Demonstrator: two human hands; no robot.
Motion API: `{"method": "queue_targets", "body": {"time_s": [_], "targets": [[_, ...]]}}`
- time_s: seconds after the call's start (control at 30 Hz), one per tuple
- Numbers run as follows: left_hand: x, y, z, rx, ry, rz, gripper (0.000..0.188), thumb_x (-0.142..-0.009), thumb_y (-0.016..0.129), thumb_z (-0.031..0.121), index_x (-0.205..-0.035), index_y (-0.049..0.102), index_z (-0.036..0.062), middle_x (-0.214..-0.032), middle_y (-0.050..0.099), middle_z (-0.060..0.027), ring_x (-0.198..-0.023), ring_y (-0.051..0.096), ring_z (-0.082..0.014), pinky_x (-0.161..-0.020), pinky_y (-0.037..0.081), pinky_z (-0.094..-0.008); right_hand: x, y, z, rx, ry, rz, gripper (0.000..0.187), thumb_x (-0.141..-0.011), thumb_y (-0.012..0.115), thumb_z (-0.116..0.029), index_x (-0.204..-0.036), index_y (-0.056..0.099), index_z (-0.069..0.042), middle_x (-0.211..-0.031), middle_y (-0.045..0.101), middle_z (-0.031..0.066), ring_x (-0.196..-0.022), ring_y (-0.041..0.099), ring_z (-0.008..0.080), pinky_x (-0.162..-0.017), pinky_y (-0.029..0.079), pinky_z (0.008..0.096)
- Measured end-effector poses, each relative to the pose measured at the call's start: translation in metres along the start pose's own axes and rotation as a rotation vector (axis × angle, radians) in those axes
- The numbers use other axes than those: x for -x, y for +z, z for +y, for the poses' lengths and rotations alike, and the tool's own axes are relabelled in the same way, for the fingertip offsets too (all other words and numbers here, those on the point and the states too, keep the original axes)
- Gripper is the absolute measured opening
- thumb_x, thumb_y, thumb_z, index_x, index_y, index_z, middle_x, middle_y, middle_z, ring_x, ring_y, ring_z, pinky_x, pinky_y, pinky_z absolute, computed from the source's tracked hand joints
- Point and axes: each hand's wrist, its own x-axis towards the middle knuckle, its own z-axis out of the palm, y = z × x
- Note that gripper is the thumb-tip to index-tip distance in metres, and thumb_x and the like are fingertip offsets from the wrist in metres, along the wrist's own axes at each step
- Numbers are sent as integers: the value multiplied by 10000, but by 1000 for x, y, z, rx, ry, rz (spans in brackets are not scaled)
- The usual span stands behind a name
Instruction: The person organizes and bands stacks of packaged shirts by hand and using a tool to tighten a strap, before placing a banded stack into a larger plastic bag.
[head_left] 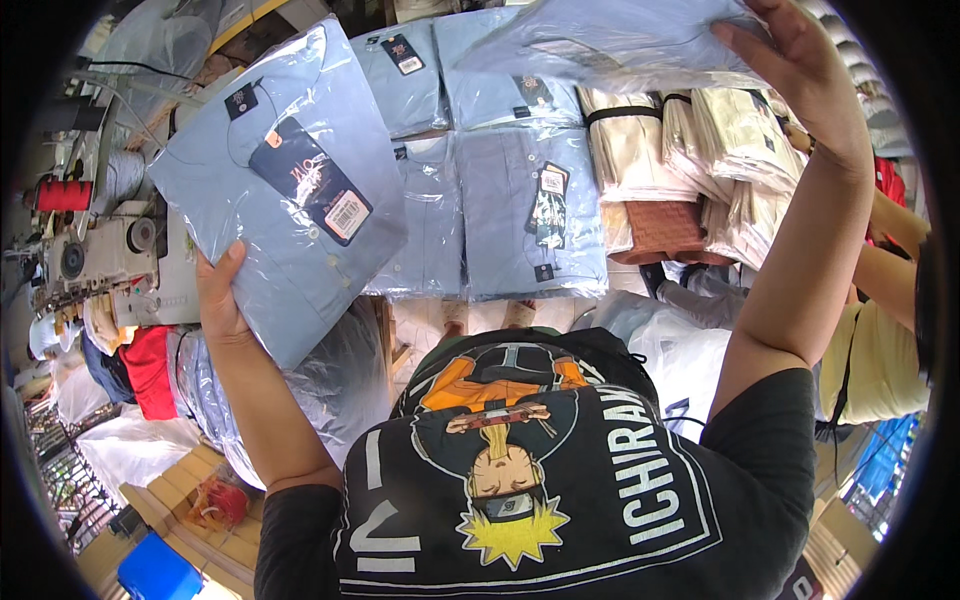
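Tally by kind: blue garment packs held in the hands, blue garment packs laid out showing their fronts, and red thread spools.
Held blue packs: 2
Laid-out blue packs: 4
Red thread spool: 1
Total visible: 7

Passable between front tagged packet and black T-shirt; blocked right of that packet by cream bundles, farther left by a raised packet.
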Motion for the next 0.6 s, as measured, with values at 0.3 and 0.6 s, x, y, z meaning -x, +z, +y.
{"method": "queue_targets", "body": {"time_s": [0.3, 0.6], "targets": [[-8, 7, 3, 44, -25, -53, 665, -688, 646, 46, -1284, 355, 2, -1140, 530, -158, -1004, 566, -272, -848, 497, -393, 15, 20, 33, -430, 357, -304, 394, -766, 556, 74, -1153, 508, 21, -1001, 566, 25, -891, 526, 85, -796, 427, 227], [5, -5, -13, -32, -100, 54, 676, -685, 636, 44, -1293, 345, 1, -1133, 527, -156, -1006, 562, -271, -862, 484, -380, 24, 213, 159, -240, 471, -776, 421, -698, 598, -100, -1107, 544, -15, -969, 618, 120, -893, 571, 215, -809, 438, 316]]}}
